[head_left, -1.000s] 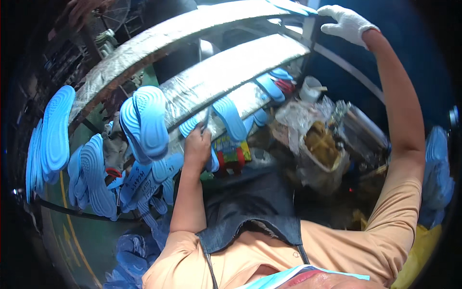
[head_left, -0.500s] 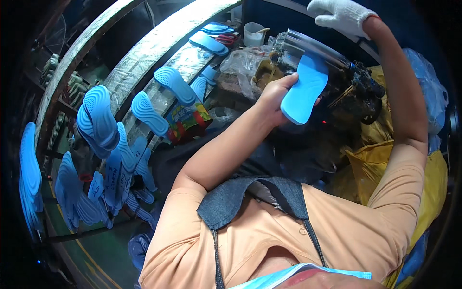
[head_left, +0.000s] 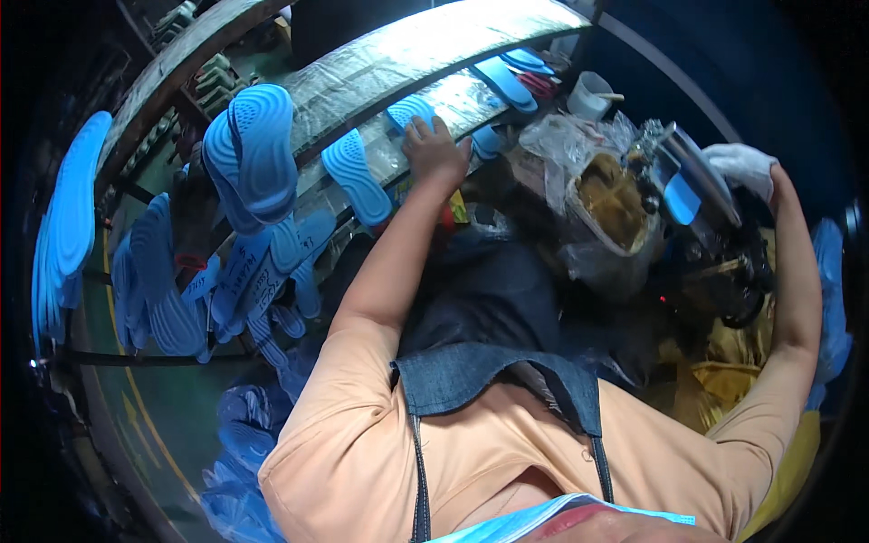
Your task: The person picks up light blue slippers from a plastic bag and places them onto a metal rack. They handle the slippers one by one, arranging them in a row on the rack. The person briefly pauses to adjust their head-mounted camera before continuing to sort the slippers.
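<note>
My bare left hand (head_left: 436,154) reaches out over the silvery bench, fingers spread, touching a blue insole (head_left: 409,110) with a dotted pattern. Beside it lies another blue insole (head_left: 355,176), and farther along the bench is a third one (head_left: 504,83). At the right, my right hand (head_left: 744,168) in a white knitted glove is at the far side of a shiny roller (head_left: 701,172) on a dark machine. Its fingers are mostly hidden. A blue insole (head_left: 682,199) shows in part against the roller, the remainder out of sight.
Several blue insoles (head_left: 262,149) stand stacked on the left rack, some with handwriting. A plastic-lined tub of brown glue-like matter (head_left: 611,204) sits left of the roller. Behind are a white cup (head_left: 590,95) with a stick and red-handled scissors (head_left: 538,85). Yellow bags (head_left: 724,380) lie lower right.
The insole my left hand held is out of it, and a blue insole now shows at the roller. My left hand has moved left to the bench; my gloved hand has come down beside the roller.
</note>
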Demonstrator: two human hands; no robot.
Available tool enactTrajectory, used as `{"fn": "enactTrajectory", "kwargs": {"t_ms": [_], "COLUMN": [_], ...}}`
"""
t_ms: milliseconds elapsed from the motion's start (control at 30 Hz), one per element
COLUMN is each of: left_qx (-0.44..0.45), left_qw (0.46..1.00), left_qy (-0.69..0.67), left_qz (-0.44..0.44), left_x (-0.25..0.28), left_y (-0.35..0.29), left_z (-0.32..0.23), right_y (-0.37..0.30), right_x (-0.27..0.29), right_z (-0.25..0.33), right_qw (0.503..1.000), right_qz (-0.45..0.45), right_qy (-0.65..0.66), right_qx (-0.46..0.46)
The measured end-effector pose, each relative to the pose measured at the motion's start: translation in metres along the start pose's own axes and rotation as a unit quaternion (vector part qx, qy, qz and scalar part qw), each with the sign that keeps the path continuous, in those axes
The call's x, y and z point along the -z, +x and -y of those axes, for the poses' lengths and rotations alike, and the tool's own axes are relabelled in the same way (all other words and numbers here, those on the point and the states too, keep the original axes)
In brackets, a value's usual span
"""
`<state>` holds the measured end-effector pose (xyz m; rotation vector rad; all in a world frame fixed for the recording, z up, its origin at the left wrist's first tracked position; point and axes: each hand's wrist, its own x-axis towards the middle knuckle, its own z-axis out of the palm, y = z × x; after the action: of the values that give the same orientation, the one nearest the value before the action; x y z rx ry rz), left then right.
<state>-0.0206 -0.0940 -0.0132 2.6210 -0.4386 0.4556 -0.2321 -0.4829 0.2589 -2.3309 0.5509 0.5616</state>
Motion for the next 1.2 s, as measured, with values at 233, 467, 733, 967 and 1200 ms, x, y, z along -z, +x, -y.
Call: {"fn": "enactTrajectory", "kwargs": {"t_ms": [233,467,733,967,1200], "left_qx": [0.033,0.017,0.032,0.044,0.021], "left_qw": [0.997,0.999,0.996,0.993,0.998], "left_qy": [-0.039,-0.04,-0.046,-0.055,-0.027], "left_qz": [0.058,0.03,0.065,0.093,0.061], "left_x": [-0.015,-0.018,-0.002,0.002,-0.01], "left_y": [0.02,0.02,0.021,0.023,0.021], "left_z": [0.001,0.006,0.007,0.004,0.007], "right_y": [0.009,0.033,0.139,0.202,0.18], "right_x": [0.009,0.107,0.074,0.076,0.058], "right_z": [0.005,0.104,0.302,0.331,0.352], "right_qw": [0.949,0.931,0.891,0.912,0.935], "right_qz": [-0.175,-0.301,-0.262,-0.34,-0.277], "right_qy": [-0.253,-0.064,0.222,0.08,-0.134], "right_qx": [-0.068,0.198,0.297,0.214,0.178]}}
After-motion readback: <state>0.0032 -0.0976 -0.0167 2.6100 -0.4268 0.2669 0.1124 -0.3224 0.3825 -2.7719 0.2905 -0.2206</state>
